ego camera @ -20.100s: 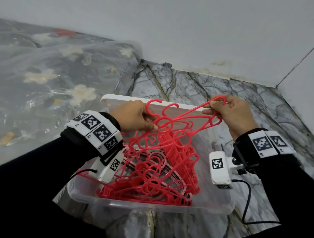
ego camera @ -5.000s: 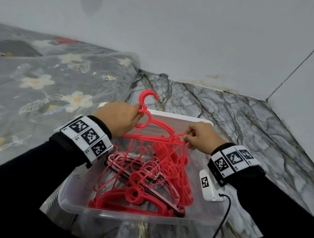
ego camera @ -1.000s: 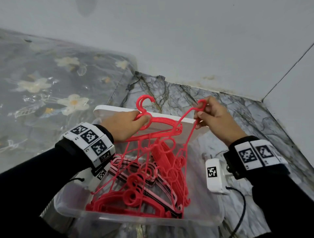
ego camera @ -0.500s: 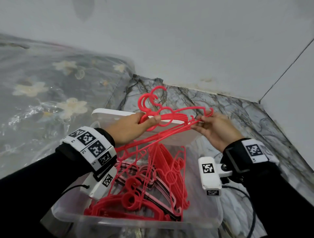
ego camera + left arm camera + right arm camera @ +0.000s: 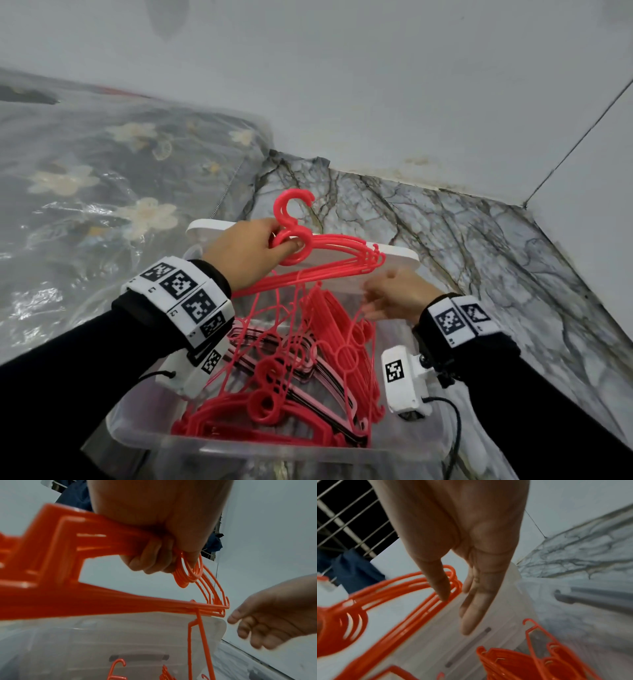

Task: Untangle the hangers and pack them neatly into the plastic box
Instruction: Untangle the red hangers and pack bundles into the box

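Observation:
My left hand (image 5: 253, 253) grips a bunch of red plastic hangers (image 5: 329, 260) by the rings under their hooks, lifted over the clear plastic box (image 5: 274, 448). In the left wrist view the fingers (image 5: 150, 559) curl round the stacked necks of the held hangers (image 5: 120, 601). One more hanger dangles tangled from the bunch into the box. My right hand (image 5: 394, 294) hovers just right of the bunch's shoulder ends, fingers straight, holding nothing; the right wrist view shows the right hand (image 5: 471, 588) with its fingers extended beside the hanger ends (image 5: 412, 588). More hangers (image 5: 274, 404) lie piled in the box.
The white box lid (image 5: 342, 270) leans behind the box. The box stands on a marble-patterned floor (image 5: 479, 240) in a corner of grey walls. A plastic-wrapped floral mattress (image 5: 102, 178) lies to the left.
My right hand has let go of the hangers' shoulder ends and dropped a little, now open beside them. The left hand keeps its grip on the bunch, which now hangs more level.

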Demonstrator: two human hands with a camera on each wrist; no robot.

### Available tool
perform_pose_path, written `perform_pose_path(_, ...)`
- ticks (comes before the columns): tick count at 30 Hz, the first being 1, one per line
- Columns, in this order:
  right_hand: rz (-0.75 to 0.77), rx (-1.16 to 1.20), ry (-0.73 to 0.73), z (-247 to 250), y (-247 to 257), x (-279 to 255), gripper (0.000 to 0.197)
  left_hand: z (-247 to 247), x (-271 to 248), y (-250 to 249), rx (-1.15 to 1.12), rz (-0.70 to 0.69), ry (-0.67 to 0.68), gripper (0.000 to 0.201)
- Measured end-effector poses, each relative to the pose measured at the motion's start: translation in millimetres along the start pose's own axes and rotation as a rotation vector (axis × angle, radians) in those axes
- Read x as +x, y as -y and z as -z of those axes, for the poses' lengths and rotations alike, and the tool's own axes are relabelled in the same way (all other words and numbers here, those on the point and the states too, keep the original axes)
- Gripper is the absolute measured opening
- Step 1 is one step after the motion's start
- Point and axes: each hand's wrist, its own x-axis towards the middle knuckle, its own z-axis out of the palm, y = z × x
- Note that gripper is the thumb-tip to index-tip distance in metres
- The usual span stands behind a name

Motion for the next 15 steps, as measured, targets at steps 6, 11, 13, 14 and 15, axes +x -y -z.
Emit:
perform_pose_path(6,0.268,-0.294,0.264,-53.6,-5.8,-13.6,0.014,-1.8,3.4,-3.6,-0.023,0.059,-0.07,0.035)
perform_pose_path(11,0.397,-0.282,0.018,-91.4,-12.3,-15.9,0.018,-4.7,6.2,-3.0,-0.156,0.019,-0.007,0.032)
perform_pose_path(13,0.413,-0.172,-0.036,-92.9,-12.0,-14.2,0.013,-4.6,6.6,0.0,-0.171,0.0,0.005,0.037)
perform_pose_path(14,0.411,-0.118,-0.04,-91.6,-10.6,-12.6,0.016,-4.1,6.9,1.9,-0.152,-0.004,-0.001,0.039)
perform_pose_path(15,0.41,-0.078,-0.043,-89.5,-9.7,-11.2,0.021,-3.1,7.0,4.0,-0.116,-0.006,-0.015,0.041)
